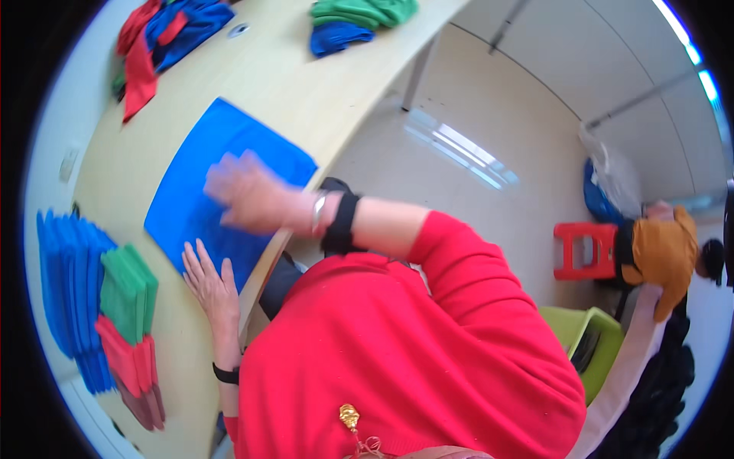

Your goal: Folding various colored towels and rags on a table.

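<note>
A smooth, bright blue cloth [229, 138] is lying flat on a pale, matte desk [283, 92], its outline forming a broad four-sided shape with nearly straight edges. Beside it to the left, neatly folded fabric is standing in stacks: a tall blue stack [73, 291], a green stack [130, 291] and a coral-red stack [126, 352], their layered folds showing as parallel ridges. Farther up the desk, a red-and-blue fabric heap [180, 30] and a green-and-blue fabric heap [359, 15] are lying loose and wrinkled.

The right forearm, its red sleeve [459, 260] bunching near the elbow, is reaching leftward across the front of the body, with a black wristband [340, 222] and a silvery bracelet [319, 210] circling it. The right hand [248, 191] is appearing blurred above the middle of the cloth; whether its fingers are curling, pressing or gripping cannot be told.

The left hand [210, 283] is resting palm down at the cloth's near-left edge, its fingers extending, slightly parted, and grasping nothing. Those fingers and the thumb are lying over the cloth's margin, while most of the cloth is spreading beyond them, beneath and around the right hand.
</note>
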A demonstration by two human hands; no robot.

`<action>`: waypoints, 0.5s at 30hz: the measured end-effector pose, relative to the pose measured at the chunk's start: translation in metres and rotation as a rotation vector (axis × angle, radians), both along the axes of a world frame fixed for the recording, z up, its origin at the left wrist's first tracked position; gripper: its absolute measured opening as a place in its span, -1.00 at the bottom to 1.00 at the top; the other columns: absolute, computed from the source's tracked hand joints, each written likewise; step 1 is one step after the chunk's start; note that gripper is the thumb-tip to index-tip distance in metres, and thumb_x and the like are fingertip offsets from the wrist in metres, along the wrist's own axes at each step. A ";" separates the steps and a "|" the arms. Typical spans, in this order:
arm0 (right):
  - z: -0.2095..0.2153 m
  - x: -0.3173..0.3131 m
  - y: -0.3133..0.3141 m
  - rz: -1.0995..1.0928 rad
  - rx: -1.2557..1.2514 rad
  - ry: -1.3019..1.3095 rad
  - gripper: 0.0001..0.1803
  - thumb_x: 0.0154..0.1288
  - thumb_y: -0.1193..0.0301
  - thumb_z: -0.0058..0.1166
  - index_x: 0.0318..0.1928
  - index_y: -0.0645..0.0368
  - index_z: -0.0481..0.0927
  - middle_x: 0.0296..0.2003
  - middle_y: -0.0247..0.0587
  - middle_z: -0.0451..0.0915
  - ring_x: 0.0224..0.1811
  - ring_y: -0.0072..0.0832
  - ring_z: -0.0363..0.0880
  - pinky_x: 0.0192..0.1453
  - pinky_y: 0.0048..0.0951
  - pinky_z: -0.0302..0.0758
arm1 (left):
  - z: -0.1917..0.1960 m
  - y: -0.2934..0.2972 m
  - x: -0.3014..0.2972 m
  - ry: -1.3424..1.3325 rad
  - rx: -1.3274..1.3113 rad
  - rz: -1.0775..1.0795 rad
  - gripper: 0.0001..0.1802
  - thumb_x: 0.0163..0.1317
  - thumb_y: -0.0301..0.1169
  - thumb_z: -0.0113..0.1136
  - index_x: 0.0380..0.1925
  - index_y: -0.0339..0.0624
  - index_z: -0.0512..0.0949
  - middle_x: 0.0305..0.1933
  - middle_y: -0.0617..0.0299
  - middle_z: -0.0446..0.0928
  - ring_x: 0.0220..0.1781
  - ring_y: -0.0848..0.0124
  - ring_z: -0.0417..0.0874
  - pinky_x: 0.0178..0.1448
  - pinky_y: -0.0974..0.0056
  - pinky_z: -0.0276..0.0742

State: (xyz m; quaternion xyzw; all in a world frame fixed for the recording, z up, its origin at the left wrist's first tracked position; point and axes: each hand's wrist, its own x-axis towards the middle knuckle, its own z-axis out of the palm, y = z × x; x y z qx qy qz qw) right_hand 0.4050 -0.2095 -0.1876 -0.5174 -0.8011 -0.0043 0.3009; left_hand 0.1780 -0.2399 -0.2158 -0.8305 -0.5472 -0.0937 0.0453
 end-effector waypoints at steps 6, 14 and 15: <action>-0.044 0.012 -0.024 0.097 0.083 -0.015 -0.42 0.20 0.07 0.05 0.18 0.04 0.41 0.22 -0.14 0.35 0.32 -0.10 0.20 0.32 0.02 0.12 | -0.008 -0.013 0.004 0.069 -0.056 0.050 -0.29 0.31 -0.11 -0.01 0.38 -0.15 0.08 0.47 -0.05 -0.01 0.50 0.03 -0.04 0.46 -0.11 -0.12; -0.045 0.134 -0.021 -0.491 -0.092 -0.345 -0.42 0.32 0.14 -0.06 0.31 0.02 0.27 0.30 -0.10 0.26 0.38 -0.10 0.12 0.42 -0.06 0.05 | 0.007 -0.045 -0.034 -0.057 -0.074 -0.005 -0.28 0.26 -0.09 0.06 0.33 -0.21 0.16 0.43 -0.05 0.07 0.46 0.01 0.06 0.45 -0.11 -0.09; -0.043 0.138 -0.023 -0.480 -0.092 -0.343 -0.42 0.32 0.14 -0.06 0.31 0.02 0.27 0.30 -0.10 0.26 0.38 -0.10 0.12 0.42 -0.06 0.05 | 0.015 -0.049 -0.039 -0.039 -0.074 -0.037 -0.31 0.24 -0.11 0.08 0.29 -0.22 0.21 0.39 -0.06 0.14 0.43 0.00 0.12 0.44 -0.11 -0.06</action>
